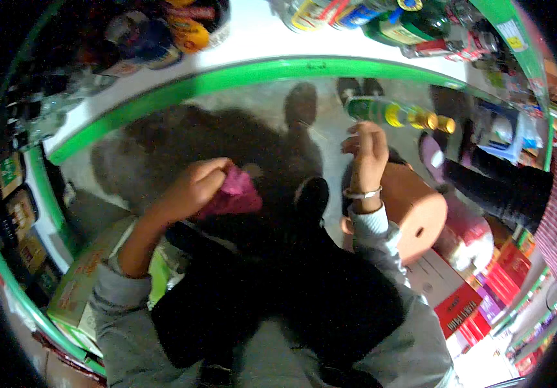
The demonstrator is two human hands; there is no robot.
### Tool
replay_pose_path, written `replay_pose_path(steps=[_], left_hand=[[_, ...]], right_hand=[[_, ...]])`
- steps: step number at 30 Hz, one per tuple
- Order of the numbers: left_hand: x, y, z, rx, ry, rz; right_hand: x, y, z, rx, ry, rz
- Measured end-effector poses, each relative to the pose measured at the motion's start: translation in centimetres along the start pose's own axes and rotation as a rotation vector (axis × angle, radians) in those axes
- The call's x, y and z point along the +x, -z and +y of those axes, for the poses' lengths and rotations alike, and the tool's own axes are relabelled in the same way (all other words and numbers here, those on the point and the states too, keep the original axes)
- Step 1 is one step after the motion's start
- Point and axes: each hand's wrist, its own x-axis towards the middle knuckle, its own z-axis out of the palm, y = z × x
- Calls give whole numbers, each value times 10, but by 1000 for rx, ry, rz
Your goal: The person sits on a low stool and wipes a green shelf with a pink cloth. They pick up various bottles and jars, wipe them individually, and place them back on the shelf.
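Note:
My left hand [204, 186] is closed around a crumpled maroon cloth [239, 194], held over the shadowed floor in front of my legs. My right hand [368, 148] is raised with its fingers loosely curled and apart, and nothing shows in it. A pale bracelet sits on that wrist. Just beyond the right hand, clear and green glass bottles [380, 112] with yellow neck labels and gold caps stand on the floor close together. I see no contact between that hand and the bottles.
A white shelf [254, 36] with a green edge carries several bottles ahead. A peach-coloured plastic stool [411, 208] is beside my right forearm, near a red-and-white carton [445, 291]. Another person's purple shoe [432, 157] and dark-trousered legs are at right. A green carton [89, 271] lies left.

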Motion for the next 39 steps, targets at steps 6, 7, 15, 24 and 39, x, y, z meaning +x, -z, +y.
replay_pose_path(steps=[6, 7, 15, 24, 39], left_hand=[[-13, -1, -3, -83, 87, 24], [-14, 0, -3, -57, 80, 49], [-6, -1, -8, -47, 77, 14], [-7, -1, -15, -3, 71, -22], [-3, 1, -18, 135, 81, 28]], right_hand=[[47, 93, 49, -278, 190, 400], [52, 89, 53, -285, 170, 404], [97, 76, 82, -347, 213, 250], [77, 35, 66, -433, 316, 461], [12, -1, 23, -361, 393, 6]])
